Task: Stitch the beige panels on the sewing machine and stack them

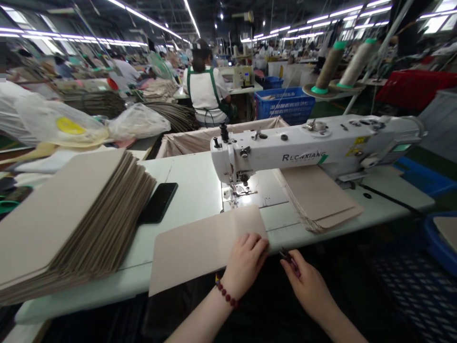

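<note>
Logged from my station: left hand (244, 264), fingers clasping a beige panel (203, 252) at the front edge of the white sewing table (182, 186); right hand (309, 288), fingers pinching small dark snips (290, 258), just beside the panel; sewing machine (285, 152) beyond.

One camera sits on the person's head and looks forward and down. Up close at the bottom, it sees the left hand (244, 262) and the right hand (309, 286). Just past them are the table (185, 190) and the sewing machine (285, 152). Far off at the top is a worker (205, 88).
</note>
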The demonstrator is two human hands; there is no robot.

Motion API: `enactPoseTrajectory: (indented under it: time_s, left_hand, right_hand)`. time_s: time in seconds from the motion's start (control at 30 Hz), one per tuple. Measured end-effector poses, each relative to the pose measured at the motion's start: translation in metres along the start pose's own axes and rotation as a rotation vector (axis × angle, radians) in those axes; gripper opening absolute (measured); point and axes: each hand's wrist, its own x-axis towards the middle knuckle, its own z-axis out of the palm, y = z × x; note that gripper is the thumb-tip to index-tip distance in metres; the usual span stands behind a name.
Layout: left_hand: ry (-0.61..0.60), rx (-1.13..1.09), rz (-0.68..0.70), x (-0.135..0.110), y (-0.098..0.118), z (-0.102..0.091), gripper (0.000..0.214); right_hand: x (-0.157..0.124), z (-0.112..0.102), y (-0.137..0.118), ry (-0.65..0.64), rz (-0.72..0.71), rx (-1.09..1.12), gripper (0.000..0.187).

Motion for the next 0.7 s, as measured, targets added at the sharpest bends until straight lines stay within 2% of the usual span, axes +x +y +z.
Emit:
enactPoseTrajectory:
  time_s: [0.07, 0.2, 0.5, 0.6, 0.7]
  left_hand:
    - [0.016, 0.013, -0.004, 0.002, 0.002, 0.007, 0.010]
    - [0.034, -0.005, -0.029, -0.003, 0.002, 0.004, 0.015]
    - [0.078, -0.313, -0.102, -0.011, 0.005, -0.008, 0.011]
    - [0.013, -0.359, -0.053, -0.011, 0.006, -0.020, 0.013]
    - [-0.155, -0.440, 0.105, -0.012, -0.005, -0.046, 0.018]
  right_hand:
    - [0.002, 0.001, 0.001, 0.003, -0.018, -0.030, 0.022]
    - [0.007, 0.003, 0.001, 0.028, -0.070, -0.100, 0.018]
    - [0.016, 0.010, -0.020, 0.025, -0.223, -0.216, 0.018]
    - [0.018, 0.012, -0.019, 0.048, -0.206, -0.276, 0.022]
    - [0.019, 0.010, -0.014, 0.084, -0.160, -0.262, 0.023]
